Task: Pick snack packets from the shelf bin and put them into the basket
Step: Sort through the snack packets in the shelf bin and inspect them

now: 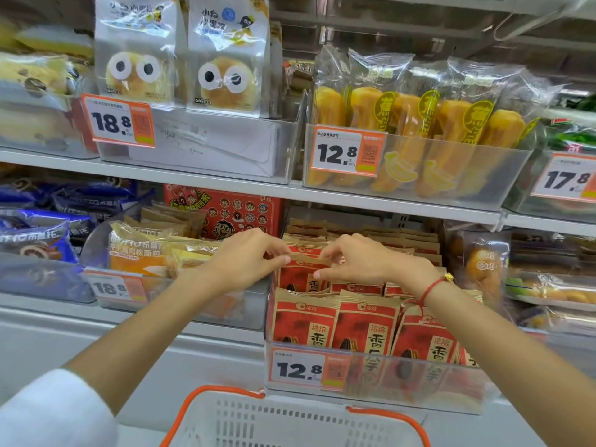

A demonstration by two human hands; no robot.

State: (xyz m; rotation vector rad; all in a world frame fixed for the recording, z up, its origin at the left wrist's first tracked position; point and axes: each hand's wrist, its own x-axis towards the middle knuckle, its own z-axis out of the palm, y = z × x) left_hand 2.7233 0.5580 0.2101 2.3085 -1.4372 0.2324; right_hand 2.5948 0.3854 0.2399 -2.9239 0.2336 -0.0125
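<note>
While both arms are extended over the basket [292,421], whose white perforated wall and orange rim are seen at the bottom edge, a clear shelf bin [371,379] of red-and-brown snack packets is shown directly above and behind it. A price tag reading 12.8 [298,369] is fixed to the bin's front wall. Three packets of the front row [364,321] are stood upright against that wall, with further rows packed behind. To the left, a neighbouring bin of orange bread packs [145,253] is seen, and behind it a red cartoon box [232,211]. On the shelf above, owl-faced bun bags [180,59] and banana-shaped cakes [419,124] are displayed.

One raised packet [301,274] in the second row is lifted slightly above its neighbours. Its brown top seam is pinched from the left by the thumb and fingertips of the left hand [245,256] and from the right by those of the right hand [358,259], so that the packet hangs between and just below both grips. A red cord bracelet [433,285] is worn on the right wrist, and a white sleeve [54,411] covers the left upper arm.
</note>
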